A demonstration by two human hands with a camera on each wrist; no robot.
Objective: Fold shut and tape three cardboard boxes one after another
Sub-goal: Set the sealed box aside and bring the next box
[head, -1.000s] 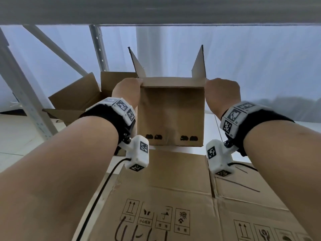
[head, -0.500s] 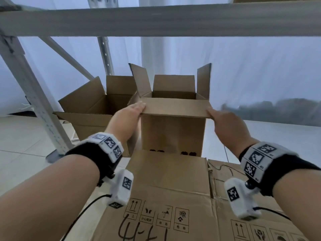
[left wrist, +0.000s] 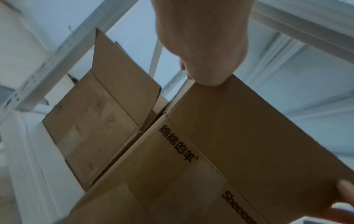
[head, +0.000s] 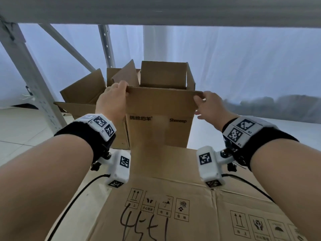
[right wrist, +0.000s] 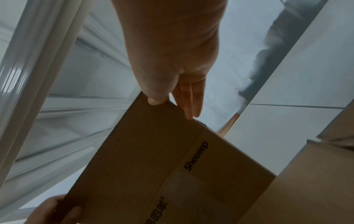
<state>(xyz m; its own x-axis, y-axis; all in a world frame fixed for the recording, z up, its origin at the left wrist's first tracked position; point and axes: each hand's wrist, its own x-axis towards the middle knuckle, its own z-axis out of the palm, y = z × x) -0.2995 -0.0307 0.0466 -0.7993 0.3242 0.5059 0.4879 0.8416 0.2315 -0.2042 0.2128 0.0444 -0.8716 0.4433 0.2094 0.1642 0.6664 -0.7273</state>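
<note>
A small brown cardboard box (head: pixel 159 131) printed "Sheeeep" stands upright on a big flat carton, its top open. Its near flap (head: pixel 161 100) stands almost upright. My left hand (head: pixel 119 91) pinches the flap's top left corner and my right hand (head: pixel 200 100) pinches its top right corner. The back flap (head: pixel 163 73) and both side flaps stand up behind. In the left wrist view my left hand (left wrist: pixel 208 78) sits on the flap's corner above the box (left wrist: pixel 191 159). In the right wrist view my right hand (right wrist: pixel 162 98) has its thumb in front of the flap (right wrist: pixel 153 151) and its fingers behind.
A second open box (head: pixel 83 96) stands behind on the left, touching the small one. The big carton (head: pixel 156 209) with handling symbols and handwriting fills the foreground. A metal rack's beam (head: pixel 156 9) crosses overhead and its upright (head: pixel 26 70) stands at left. White floor lies on both sides.
The box was held up and tilted, then came down onto the big carton. Its near flap has swung up from lying flat toward me, with both hands still on its corners.
</note>
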